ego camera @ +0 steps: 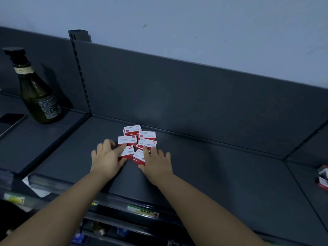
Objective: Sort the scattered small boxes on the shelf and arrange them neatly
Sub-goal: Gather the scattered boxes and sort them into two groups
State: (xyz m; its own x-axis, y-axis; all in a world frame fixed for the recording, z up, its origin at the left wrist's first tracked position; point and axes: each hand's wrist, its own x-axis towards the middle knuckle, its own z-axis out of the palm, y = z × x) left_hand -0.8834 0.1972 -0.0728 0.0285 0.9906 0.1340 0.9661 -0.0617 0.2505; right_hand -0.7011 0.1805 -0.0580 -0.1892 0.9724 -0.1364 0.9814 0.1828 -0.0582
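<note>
Along the front edge of the dark grey metal shelf (204, 174) runs a clear price rail with a green and yellow paper label (142, 211). Two bare forearms reach over this edge from below.

The left hand (108, 157) lies loosely spread. Its forefinger stretches straight across the top of the near left box (129, 153), and its thumb touches that box's near end. The other fingers are bent lightly beside the middle left box (128, 139). It grips nothing that can be seen. The right hand (157, 161) lies flat with its fingers apart. Its forefinger rests on the near right box (138, 155) and its thumb lies by that box's near corner.

All the small red and white cardboard boxes lie flat in one loose cluster in the middle of the shelf, closer to its back edge than its front. They touch or overlap one another. The two near boxes are skewed, their far ends splaying apart. The middle left box lies with its long axis roughly along the back edge. The middle right box (148, 143) is slightly turned. Behind it the far right box (147, 134) shows "24/6" upside down. The farthest box (132, 129) lies just before the back edge, lengthwise along it.

On the neighbouring shelf section to the left, a black phone (10, 119) lies flat. Behind it a dark green glass bottle (36, 98) with a black cap stands upright. At the right edge sits a blurred red and white item (324, 176).
</note>
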